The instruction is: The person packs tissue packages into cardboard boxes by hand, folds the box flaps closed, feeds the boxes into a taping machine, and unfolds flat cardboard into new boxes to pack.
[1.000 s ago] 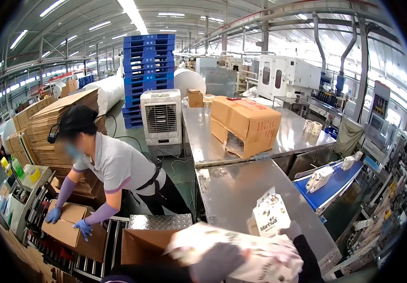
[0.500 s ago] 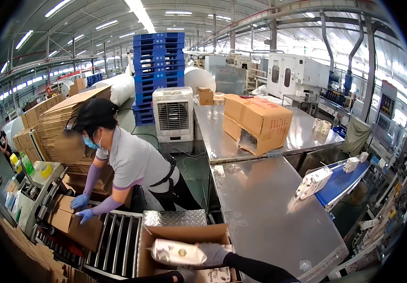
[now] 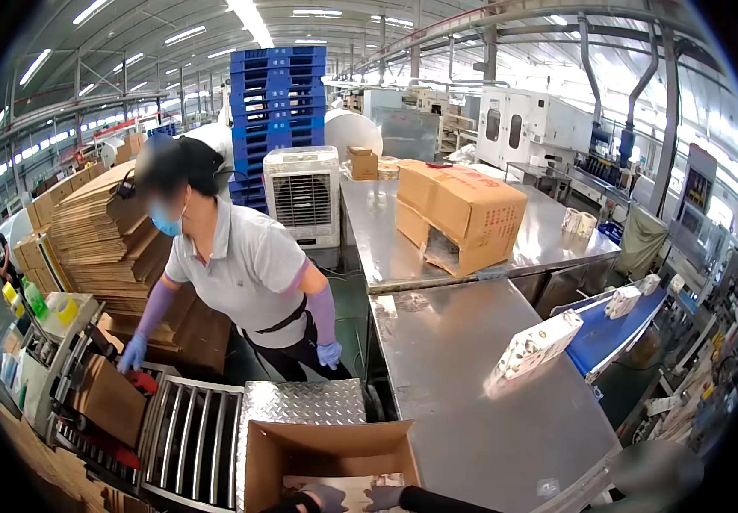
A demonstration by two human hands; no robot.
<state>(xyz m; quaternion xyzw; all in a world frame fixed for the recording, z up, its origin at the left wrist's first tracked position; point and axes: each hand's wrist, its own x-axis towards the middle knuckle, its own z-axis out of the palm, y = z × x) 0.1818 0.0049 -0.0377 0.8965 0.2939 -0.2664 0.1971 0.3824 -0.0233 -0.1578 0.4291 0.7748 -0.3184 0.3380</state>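
An open cardboard box (image 3: 330,440) stands at the bottom centre, with white printed packs (image 3: 352,485) inside. Both my gloved hands reach into it. My left hand (image 3: 326,498) rests on the packs at the left, and my right hand (image 3: 383,498) lies on them at the right, fingers spread. The left fingers are partly cut off by the frame's bottom edge. Another white printed pack (image 3: 536,346) stands on the steel table (image 3: 472,376), near the blue conveyor belt (image 3: 613,335).
A co-worker (image 3: 241,265) in blue gloves stands behind the roller conveyor (image 3: 194,440), one hand near a closed carton (image 3: 108,400). A big torn carton (image 3: 463,214) sits on the rear table. More packs (image 3: 623,301) ride the belt. Flattened cartons (image 3: 100,231) are stacked left.
The packs I held are now down in the box, and my hands lie on them. The pack from the belt has slid further onto the table. The co-worker has straightened up and moved the carton left.
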